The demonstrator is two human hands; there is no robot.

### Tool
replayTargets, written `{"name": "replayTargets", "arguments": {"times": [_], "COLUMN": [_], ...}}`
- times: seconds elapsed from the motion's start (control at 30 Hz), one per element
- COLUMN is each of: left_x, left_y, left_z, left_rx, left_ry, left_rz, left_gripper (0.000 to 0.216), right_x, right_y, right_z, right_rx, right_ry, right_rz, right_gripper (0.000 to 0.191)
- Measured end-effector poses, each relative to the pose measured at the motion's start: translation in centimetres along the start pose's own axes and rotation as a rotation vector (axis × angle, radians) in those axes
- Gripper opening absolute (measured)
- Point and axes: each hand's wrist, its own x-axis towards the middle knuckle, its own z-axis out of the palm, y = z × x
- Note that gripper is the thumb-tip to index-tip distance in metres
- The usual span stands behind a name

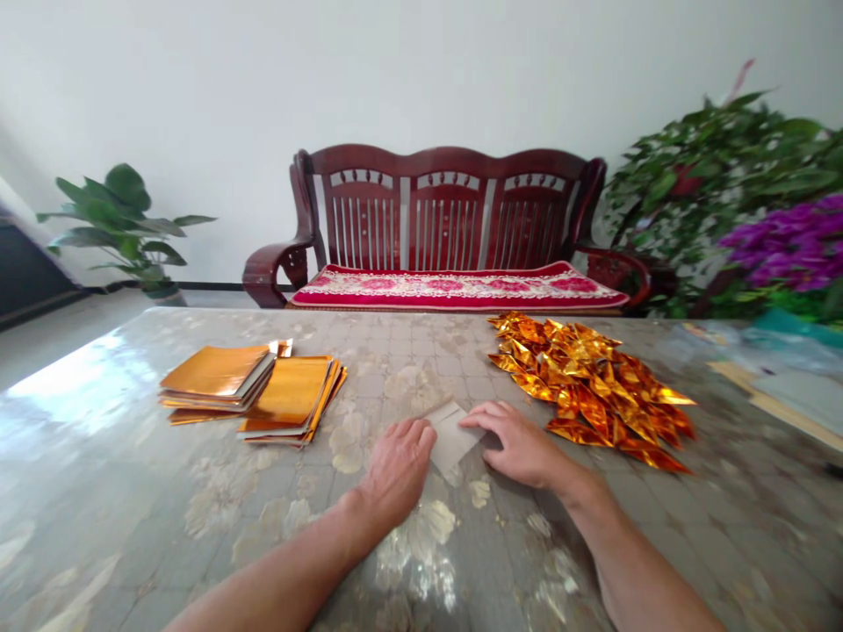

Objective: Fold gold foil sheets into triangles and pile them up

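A small sheet of foil paper (453,439), its pale grey side up, lies on the table between my two hands, one corner pointing towards me. My left hand (403,461) is closed at its left edge, the curled fingers pressing it down. At the right corner is my right hand (517,441), its fingertips on the paper and its thumb bent in below, with the corner between them. Left of my hands are stacks of gold foil sheets (290,392). A heap of folded gold foil pieces (593,386) lies beyond my right hand.
The table (316,544) has a glossy floral cover. Clear plastic bags (783,351) and flat boards (796,399) lie at its right side. Behind it stands a dark wooden bench (448,211) with a red cushion. Potted plants (128,219) flank the bench.
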Motion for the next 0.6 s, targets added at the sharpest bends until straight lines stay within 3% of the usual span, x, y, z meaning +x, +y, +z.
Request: {"name": "replayTargets", "arguments": {"times": [0.2, 0.33, 0.6], "left_x": [0.0, -0.1, 0.1], "left_y": [0.0, 0.6, 0.8], "left_z": [-1.0, -1.2, -1.1], "left_rx": [-0.027, -0.042, -0.035], "left_ry": [0.058, 0.066, 0.068], "left_rz": [-0.018, -0.042, -0.048], "left_gripper": [0.01, 0.03, 0.028], "right_x": [0.2, 0.4, 0.4], "right_y": [-0.5, -1.1, -1.7], "right_z": [-0.1, 0.8, 1.5], "right_rx": [-0.063, -0.138, -0.313], "right_ry": [0.013, 0.064, 0.143], "right_rz": [-0.061, -0.108, -0.103], "right_gripper": [0.033, 0.012, 0.016]}}
